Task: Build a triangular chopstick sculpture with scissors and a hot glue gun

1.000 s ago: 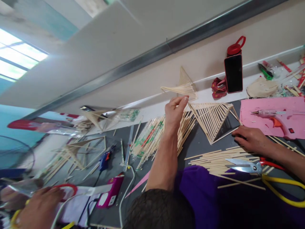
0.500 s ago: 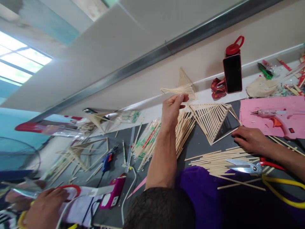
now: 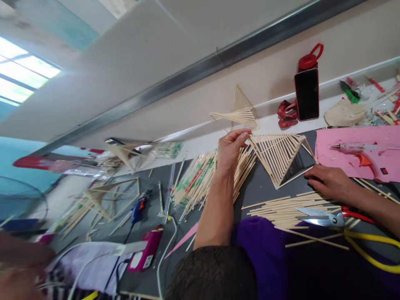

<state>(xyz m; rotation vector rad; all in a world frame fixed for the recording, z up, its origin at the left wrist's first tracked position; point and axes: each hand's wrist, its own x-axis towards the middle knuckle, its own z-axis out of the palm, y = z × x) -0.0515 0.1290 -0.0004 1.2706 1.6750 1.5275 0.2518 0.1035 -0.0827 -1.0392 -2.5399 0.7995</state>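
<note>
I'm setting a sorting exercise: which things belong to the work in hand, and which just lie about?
Likely in the work:
- stick frame, at both hands
- loose sticks
- shears
- pink glue gun

Seemingly lying about:
- phone
- red cap

Bright daylight fills a barred window [image 3: 26, 71] at the upper left — pale blue wall [image 3: 18, 158] beneath it. A dark metal strip [image 3: 187, 73] runs slantwise across the cream wall [image 3: 265, 62] — above a dark grey counter [image 3: 250, 191].
</note>
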